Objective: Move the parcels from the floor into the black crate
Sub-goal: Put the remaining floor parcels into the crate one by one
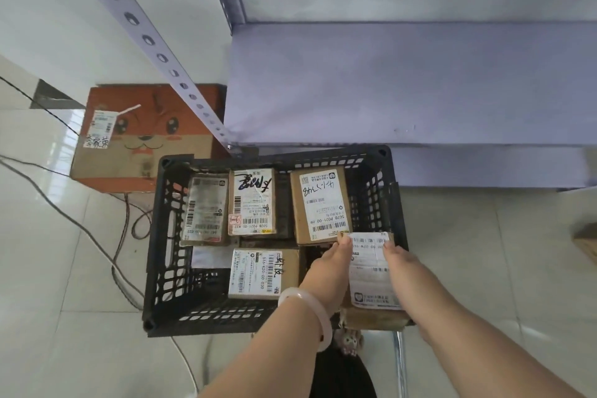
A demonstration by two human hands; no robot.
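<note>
Black plastic lattice forms the black crate [210, 317], which stands on a pale tiled floor [484, 268] just in front of a lilac metal shelf unit [403, 84]. Four parcels lie flat inside it with their labels up. The back-left parcel [206, 208], back-middle parcel [253, 202] and back-right parcel [323, 203] sit in a row along the far wall. The front parcel [261, 273] lies nearer, about midway across.

Both hands hold a fifth one, a cardboard parcel [371, 278] with a white barcode label, over the crate's near right corner. Its near end hides part of the near rim, and whether it touches the bottom cannot be told. The left hand [329, 265] grips its left edge, with a fingertip on the label's far corner just beside the back-right parcel. The right hand [400, 263] grips the right edge with a fingertip on top; the rest of its fingers are hidden. A pale bangle [310, 310] circles the left wrist.

An orange cardboard box [142, 136] printed with a cartoon face stands behind the crate's far left corner, partly crossed by the shelf's perforated upright [155, 45]. Dark cables [80, 226] trail across the tiles to the left.
</note>
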